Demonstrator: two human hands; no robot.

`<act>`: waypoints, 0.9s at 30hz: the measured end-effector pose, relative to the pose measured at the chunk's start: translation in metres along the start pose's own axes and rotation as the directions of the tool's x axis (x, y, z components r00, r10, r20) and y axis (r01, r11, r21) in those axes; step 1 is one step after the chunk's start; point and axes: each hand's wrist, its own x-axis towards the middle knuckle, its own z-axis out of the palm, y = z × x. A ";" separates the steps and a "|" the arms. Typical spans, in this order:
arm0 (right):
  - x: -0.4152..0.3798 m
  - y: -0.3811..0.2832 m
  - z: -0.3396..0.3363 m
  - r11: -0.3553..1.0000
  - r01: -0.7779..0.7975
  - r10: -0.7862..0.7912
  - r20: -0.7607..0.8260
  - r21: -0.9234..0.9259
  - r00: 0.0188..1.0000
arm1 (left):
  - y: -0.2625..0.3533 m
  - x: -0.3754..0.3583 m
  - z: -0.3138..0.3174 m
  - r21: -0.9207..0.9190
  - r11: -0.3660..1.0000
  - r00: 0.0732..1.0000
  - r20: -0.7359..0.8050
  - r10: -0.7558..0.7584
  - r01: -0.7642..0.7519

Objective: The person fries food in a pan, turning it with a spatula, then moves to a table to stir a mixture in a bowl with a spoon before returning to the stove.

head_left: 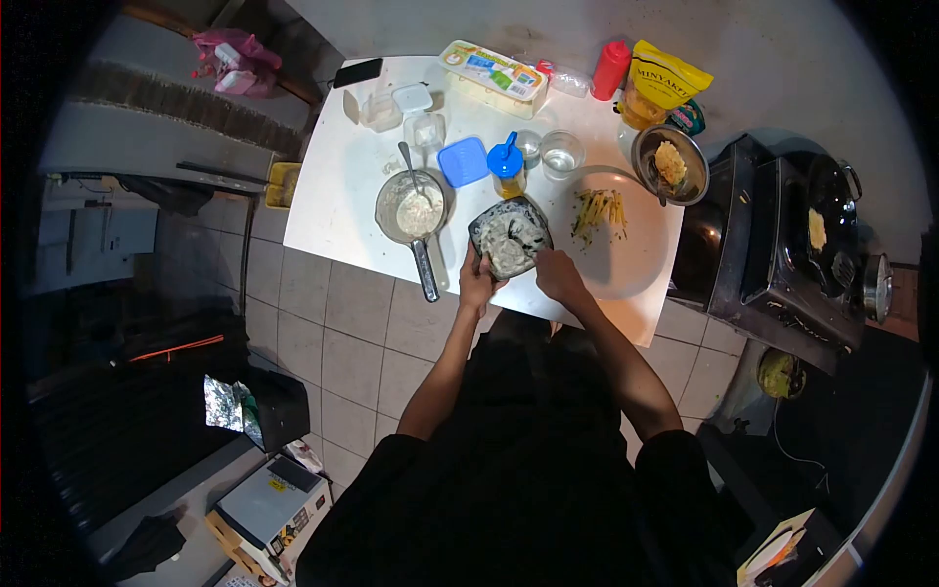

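A dark bowl (513, 238) coated with pale batter is tilted near the front edge of the white table (333, 210). My left hand (477, 281) grips its lower left side, fingers closed round the rim. At the bowl's right edge is my right hand (561, 275), its fingers closed; what they hold is hidden. Left of the bowl stands a saucepan (399, 203) with white batter and a spoon (407, 161) in it. To the right, a large round plate (626, 269) bears thin green and yellow strips (599, 212).
A blue-lidded bottle (506, 168), a blue lid (463, 161) and clear cups (561, 154) stand behind the bowl. At the back right are a metal bowl (693, 157), a red bottle (609, 70) and a yellow pouch (665, 76). The stove (768, 249) with a black pan (834, 210) is at right.
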 end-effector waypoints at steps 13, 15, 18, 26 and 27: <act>0.009 -0.014 -0.005 0.997 0.067 -0.065 -0.075 0.030 0.995 | 0.011 0.001 0.001 0.119 0.993 0.993 -0.117 -0.008 0.022; -0.003 -0.017 -0.024 0.997 0.023 -0.016 0.109 -0.067 0.994 | 0.013 0.001 0.001 0.144 0.990 0.991 -0.131 0.022 -0.003; 0.008 0.001 -0.032 1.000 0.027 -0.027 -0.008 -0.011 1.000 | 0.016 0.001 0.001 0.214 0.976 0.985 -0.149 0.083 -0.049; 0.016 0.002 -0.009 0.989 0.146 -0.147 -0.005 -0.024 0.989 | 0.016 0.004 0.004 0.399 0.910 0.962 -0.184 0.203 -0.116; 0.010 -0.001 -0.019 0.985 0.168 -0.167 0.042 -0.044 0.985 | 0.017 0.004 0.004 0.396 0.911 0.961 -0.185 0.203 -0.116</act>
